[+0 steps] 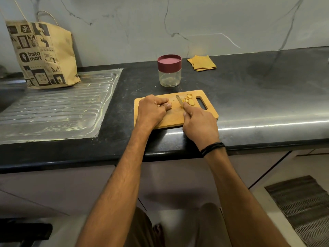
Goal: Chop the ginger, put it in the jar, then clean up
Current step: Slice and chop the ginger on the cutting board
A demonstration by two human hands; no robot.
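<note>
A wooden cutting board [170, 120] lies on the black counter near its front edge. My left hand [151, 109] rests on the board's left part, fingers curled over a ginger piece that is mostly hidden. My right hand [199, 123] grips a knife [179, 100]; its blade points away from me over the board's middle. Several cut ginger slices [189, 100] lie to the right of the blade, beside the board's handle slot. A clear jar [169, 74] with a maroon lid on it stands just behind the board.
A folded yellow cloth [202, 63] lies by the wall, right of the jar. A printed paper bag [42, 54] stands on the steel drainboard [58, 107] at the left. Bare black counter [267, 90] stretches to the right. A floor mat [302, 207] lies below.
</note>
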